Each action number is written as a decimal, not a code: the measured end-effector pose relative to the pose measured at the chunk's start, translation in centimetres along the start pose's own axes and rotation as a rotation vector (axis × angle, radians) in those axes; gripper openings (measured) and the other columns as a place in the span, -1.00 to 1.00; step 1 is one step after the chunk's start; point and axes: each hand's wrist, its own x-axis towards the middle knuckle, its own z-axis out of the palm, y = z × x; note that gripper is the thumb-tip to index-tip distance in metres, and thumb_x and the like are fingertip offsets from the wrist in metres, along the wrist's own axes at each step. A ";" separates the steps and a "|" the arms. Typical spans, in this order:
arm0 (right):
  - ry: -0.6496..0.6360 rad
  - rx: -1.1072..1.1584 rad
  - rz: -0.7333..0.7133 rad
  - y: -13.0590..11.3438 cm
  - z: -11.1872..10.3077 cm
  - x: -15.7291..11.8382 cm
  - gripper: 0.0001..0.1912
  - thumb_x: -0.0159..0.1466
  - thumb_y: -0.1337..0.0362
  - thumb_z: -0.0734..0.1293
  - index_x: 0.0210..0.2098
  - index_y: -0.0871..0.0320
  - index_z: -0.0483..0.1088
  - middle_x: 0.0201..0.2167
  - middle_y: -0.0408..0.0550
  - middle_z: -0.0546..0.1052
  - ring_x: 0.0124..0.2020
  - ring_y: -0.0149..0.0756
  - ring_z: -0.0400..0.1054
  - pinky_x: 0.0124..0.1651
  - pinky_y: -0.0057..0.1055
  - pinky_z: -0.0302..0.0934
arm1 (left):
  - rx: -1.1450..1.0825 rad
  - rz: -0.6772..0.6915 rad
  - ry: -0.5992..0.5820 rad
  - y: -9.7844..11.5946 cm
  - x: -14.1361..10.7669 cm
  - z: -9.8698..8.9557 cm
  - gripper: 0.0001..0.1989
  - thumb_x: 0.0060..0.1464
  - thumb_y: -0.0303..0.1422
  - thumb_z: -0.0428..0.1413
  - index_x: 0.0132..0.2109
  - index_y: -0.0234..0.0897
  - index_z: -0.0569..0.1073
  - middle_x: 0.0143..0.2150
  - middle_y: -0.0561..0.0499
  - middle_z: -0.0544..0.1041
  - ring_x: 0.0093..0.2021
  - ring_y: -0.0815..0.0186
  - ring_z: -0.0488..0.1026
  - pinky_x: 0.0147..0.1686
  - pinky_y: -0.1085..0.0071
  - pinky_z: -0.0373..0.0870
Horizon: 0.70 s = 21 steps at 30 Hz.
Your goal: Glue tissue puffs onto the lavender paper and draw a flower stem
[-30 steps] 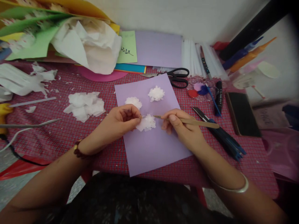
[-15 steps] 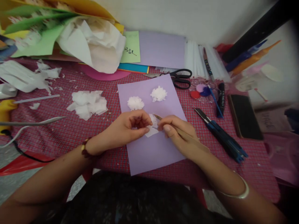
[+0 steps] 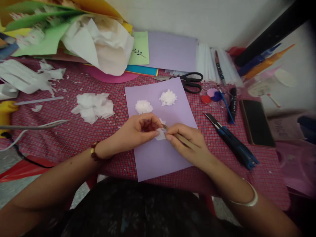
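My left hand (image 3: 145, 128) is closed in a pinch at a small white tissue paper piece (image 3: 161, 134), above the purple sheet (image 3: 160, 161). In my right hand (image 3: 189, 141) is a slender tan tool (image 3: 186, 141), its narrow tip meeting the tissue at the left fingertips. Whether it is a pair of tweezers or a stick, I cannot make out. Two fluffy white paper flowers lie on the sheet's upper part, a left flower (image 3: 144, 107) and a right flower (image 3: 168, 97). The fingers partly cover more white paper between the hands.
Loose tissue squares (image 3: 93, 107) lie left of the sheet. Black-handled scissors (image 3: 191, 82) touch its top right edge. To the right are a box cutter (image 3: 230, 141) with its blade out, a phone (image 3: 256, 121), a black marker (image 3: 232, 103) and a paint palette (image 3: 212, 95). Cords and a yellow tool (image 3: 7, 115) sit far left.
The tool's tip has moved slightly left and down, closer to my left fingertips. My right fingers have drawn nearer to the left hand. The view has shifted a little.
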 end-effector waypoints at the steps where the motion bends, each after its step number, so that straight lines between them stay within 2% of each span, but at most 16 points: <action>1: 0.015 -0.006 0.012 0.1 -0.1 0.0 -0.90 0.30 0.33 0.30 -0.37 0.09 0.38 -0.48 -0.23 0.44 -0.48 -0.47 0.28 -0.40 -0.47 0.14 | -0.005 -0.001 0.006 -0.1 0.1 0.0 -0.91 0.02 -0.46 0.17 -0.26 -0.31 0.46 -0.35 0.06 0.49 -0.37 0.46 0.39 -0.35 0.52 0.36; 4: 0.059 -0.004 0.042 0.1 -0.3 0.0 -0.91 0.29 0.33 0.31 -0.36 0.09 0.40 -0.48 -0.23 0.46 -0.48 -0.45 0.30 -0.40 -0.46 0.14 | 0.021 -0.028 0.021 -0.6 0.2 -0.2 -0.88 0.02 -0.44 0.17 -0.23 -0.31 0.49 -0.38 0.07 0.48 -0.40 0.46 0.37 -0.39 0.53 0.31; 7: 0.086 0.047 0.077 0.2 -0.4 -0.1 -0.88 0.31 0.27 0.30 -0.37 0.09 0.41 -0.50 -0.21 0.45 -0.49 -0.45 0.29 -0.41 -0.44 0.16 | 0.048 -0.062 0.061 -0.6 0.3 -0.6 -0.92 0.04 -0.42 0.16 -0.28 -0.33 0.51 -0.40 0.05 0.48 -0.41 0.47 0.37 -0.41 0.54 0.28; 12: 0.186 0.289 0.188 0.4 -0.2 0.1 -0.87 0.33 0.29 0.23 -0.27 0.10 0.42 -0.48 -0.19 0.49 -0.54 -0.44 0.31 -0.46 -0.44 0.21 | -0.052 0.031 0.249 0.2 0.3 -1.5 -0.98 0.06 -0.45 0.16 -0.33 -0.31 0.45 -0.47 0.12 0.40 -0.52 0.53 0.31 -0.52 0.60 0.27; 15: 0.184 0.341 0.239 0.5 -0.1 0.3 -0.86 0.32 0.27 0.24 -0.15 0.09 0.40 -0.41 -0.17 0.54 -0.54 -0.46 0.32 -0.46 -0.44 0.23 | -0.145 0.072 0.331 0.2 0.4 -1.9 -0.96 0.08 -0.44 0.15 -0.29 -0.28 0.41 -0.46 0.12 0.38 -0.54 0.53 0.34 -0.60 0.62 0.27; 18: 0.149 0.322 0.243 0.5 -0.1 0.4 -0.80 0.33 0.21 0.28 -0.07 0.09 0.40 -0.29 -0.12 0.58 -0.53 -0.48 0.35 -0.44 -0.44 0.25 | -0.143 0.069 0.359 0.1 0.4 -1.9 -0.95 0.09 -0.46 0.14 -0.28 -0.27 0.39 -0.48 0.12 0.37 -0.54 0.52 0.36 -0.60 0.63 0.29; 19: 0.139 0.318 0.238 0.5 -0.2 0.3 -0.79 0.33 0.18 0.27 -0.09 0.10 0.42 -0.31 -0.13 0.59 -0.55 -0.48 0.34 -0.47 -0.45 0.24 | -0.136 0.062 0.361 0.0 0.4 -1.8 -0.95 0.09 -0.46 0.13 -0.27 -0.27 0.39 -0.49 0.12 0.38 -0.54 0.51 0.36 -0.59 0.63 0.30; 21: 0.130 0.310 0.231 0.5 -0.3 0.2 -0.78 0.36 0.14 0.24 -0.19 0.12 0.46 -0.48 -0.18 0.54 -0.63 -0.50 0.27 -0.55 -0.47 0.16 | -0.115 0.047 0.345 0.1 0.4 -1.5 -0.93 0.10 -0.46 0.12 -0.23 -0.27 0.40 -0.51 0.12 0.38 -0.54 0.50 0.36 -0.57 0.61 0.32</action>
